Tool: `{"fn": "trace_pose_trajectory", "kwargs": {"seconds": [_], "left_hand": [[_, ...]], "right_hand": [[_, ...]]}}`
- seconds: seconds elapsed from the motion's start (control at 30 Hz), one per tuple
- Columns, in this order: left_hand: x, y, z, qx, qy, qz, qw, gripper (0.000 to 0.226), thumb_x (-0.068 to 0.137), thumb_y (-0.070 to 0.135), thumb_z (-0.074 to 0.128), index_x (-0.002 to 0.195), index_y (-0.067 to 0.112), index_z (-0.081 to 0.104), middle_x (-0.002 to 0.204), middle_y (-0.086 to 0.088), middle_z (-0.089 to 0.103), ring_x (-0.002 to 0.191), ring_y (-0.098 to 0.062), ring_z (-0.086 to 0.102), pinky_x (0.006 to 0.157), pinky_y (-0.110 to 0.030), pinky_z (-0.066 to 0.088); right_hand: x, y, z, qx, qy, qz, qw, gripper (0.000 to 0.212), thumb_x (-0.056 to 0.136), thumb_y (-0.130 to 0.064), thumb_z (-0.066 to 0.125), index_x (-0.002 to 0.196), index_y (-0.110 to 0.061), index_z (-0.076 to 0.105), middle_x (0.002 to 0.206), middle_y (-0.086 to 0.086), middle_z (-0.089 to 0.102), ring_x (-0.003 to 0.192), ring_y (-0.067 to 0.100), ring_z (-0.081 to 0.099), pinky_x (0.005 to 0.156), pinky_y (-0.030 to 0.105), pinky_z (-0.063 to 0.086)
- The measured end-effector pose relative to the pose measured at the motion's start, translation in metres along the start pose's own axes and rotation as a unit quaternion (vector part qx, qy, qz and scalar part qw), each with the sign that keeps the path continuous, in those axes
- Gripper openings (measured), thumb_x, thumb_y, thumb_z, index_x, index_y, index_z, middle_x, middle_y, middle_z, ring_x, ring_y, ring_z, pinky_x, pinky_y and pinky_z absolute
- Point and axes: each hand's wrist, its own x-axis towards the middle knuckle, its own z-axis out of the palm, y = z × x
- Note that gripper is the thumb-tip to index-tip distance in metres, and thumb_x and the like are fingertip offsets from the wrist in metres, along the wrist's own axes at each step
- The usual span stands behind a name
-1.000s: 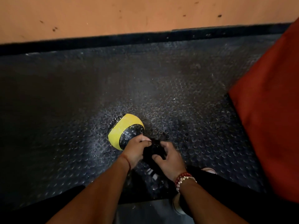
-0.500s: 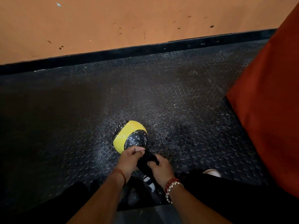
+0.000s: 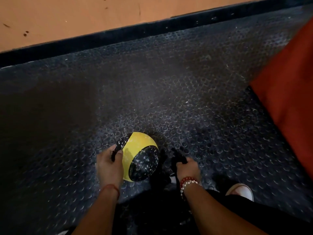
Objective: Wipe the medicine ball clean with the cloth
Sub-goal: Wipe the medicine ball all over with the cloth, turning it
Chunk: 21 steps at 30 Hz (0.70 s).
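Note:
A yellow and black medicine ball, its black panels speckled with white, rests on the dark studded rubber floor. My left hand grips the ball's left side, thumb on the yellow band and fingers over a black panel. Just right of the ball, apart from it, my right hand is closed around a black cloth. The cloth sticks up from the fist and hangs dark against the floor, so its outline is hard to see. Beaded bracelets circle the right wrist.
An orange wall with a black skirting strip runs along the far side. A large red padded object fills the right edge. My dark trouser legs and a light shoe are at the bottom.
My hands have come apart. The left one let go of the cloth and took hold of the ball's left side; the right one kept the cloth and moved to the ball's right. The ball has turned.

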Motion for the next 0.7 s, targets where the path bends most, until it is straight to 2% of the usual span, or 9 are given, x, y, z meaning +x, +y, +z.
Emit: {"fn": "trace_pose_trajectory", "kwargs": {"seconds": [0.1,0.17,0.23,0.33,0.43,0.5,0.57,0.6,0.7], "left_hand": [[0.021,-0.003,0.011,0.054,-0.027,0.033,0.998,0.039,0.095,0.036,0.063,0.133,0.026,0.061,0.139,-0.002,0.046,0.129,-0.023,0.045,0.109,-0.044,0.038],[0.029,-0.006,0.016,0.050,-0.048,0.031,0.997,0.044,0.093,0.043,0.063,0.136,0.030,0.059,0.139,0.003,0.044,0.133,-0.020,0.042,0.111,-0.043,0.036],[0.031,-0.012,0.021,0.029,-0.047,0.025,0.998,0.046,0.090,0.048,0.066,0.133,0.032,0.061,0.133,0.007,0.045,0.130,-0.019,0.045,0.111,-0.044,0.039],[0.030,-0.016,0.026,0.022,-0.033,0.033,0.999,0.050,0.085,0.049,0.071,0.131,0.032,0.060,0.130,0.008,0.045,0.127,-0.019,0.047,0.107,-0.038,0.040],[0.032,-0.018,0.029,0.020,-0.024,0.020,0.999,0.057,0.080,0.053,0.073,0.131,0.032,0.057,0.136,0.005,0.043,0.128,-0.019,0.045,0.102,-0.035,0.040],[0.033,-0.019,0.029,0.020,-0.014,0.022,0.999,0.060,0.078,0.054,0.075,0.130,0.031,0.055,0.137,0.003,0.043,0.129,-0.020,0.044,0.102,-0.035,0.040],[0.035,-0.023,0.029,0.012,-0.008,0.017,1.000,0.062,0.077,0.053,0.077,0.129,0.029,0.054,0.137,0.002,0.042,0.129,-0.021,0.044,0.102,-0.034,0.039],[0.035,-0.025,0.028,0.009,-0.010,0.015,1.000,0.062,0.077,0.052,0.077,0.129,0.028,0.053,0.137,0.002,0.042,0.128,-0.020,0.044,0.101,-0.034,0.038],[0.035,-0.029,0.027,0.013,-0.019,0.025,0.999,0.062,0.077,0.052,0.077,0.129,0.028,0.052,0.135,0.003,0.041,0.127,-0.019,0.045,0.103,-0.035,0.039]], "right_hand": [[0.016,-0.021,0.018,-0.012,0.010,-0.013,1.000,0.020,0.085,-0.021,0.059,0.104,-0.021,0.065,0.094,0.009,0.069,0.088,0.029,0.065,0.073,0.034,0.055],[0.020,-0.035,0.029,-0.021,0.006,-0.040,0.999,0.020,0.087,-0.022,0.058,0.106,-0.024,0.062,0.095,0.004,0.068,0.080,0.021,0.063,0.065,0.025,0.050],[0.021,-0.047,0.040,-0.004,-0.043,-0.080,0.996,0.016,0.089,-0.023,0.056,0.104,-0.025,0.062,0.093,0.000,0.067,0.069,0.011,0.057,0.059,0.019,0.046],[0.018,-0.052,0.057,0.077,-0.101,-0.102,0.987,0.030,0.087,-0.032,0.050,0.114,-0.031,0.064,0.104,-0.004,0.067,0.078,0.012,0.059,0.075,0.031,0.053],[0.003,-0.043,0.062,0.093,-0.089,-0.126,0.984,0.037,0.088,-0.038,0.044,0.122,-0.043,0.058,0.117,-0.019,0.061,0.066,0.003,0.049,0.059,0.022,0.042],[-0.015,-0.040,0.062,0.038,-0.056,-0.190,0.979,0.037,0.093,-0.035,0.045,0.128,-0.044,0.053,0.119,-0.026,0.051,0.082,0.005,0.054,0.067,0.022,0.042],[-0.025,-0.039,0.067,0.016,-0.012,-0.255,0.967,0.039,0.095,-0.032,0.047,0.133,-0.041,0.051,0.123,-0.018,0.053,0.102,0.009,0.056,0.081,0.026,0.045],[-0.025,-0.038,0.070,0.024,-0.002,-0.273,0.962,0.039,0.095,-0.031,0.047,0.133,-0.039,0.051,0.121,-0.016,0.054,0.102,0.009,0.056,0.084,0.028,0.047],[-0.011,-0.038,0.081,0.113,-0.041,-0.218,0.968,0.035,0.097,-0.028,0.044,0.130,-0.030,0.056,0.111,-0.012,0.049,0.098,0.012,0.057,0.090,0.032,0.050]]}}
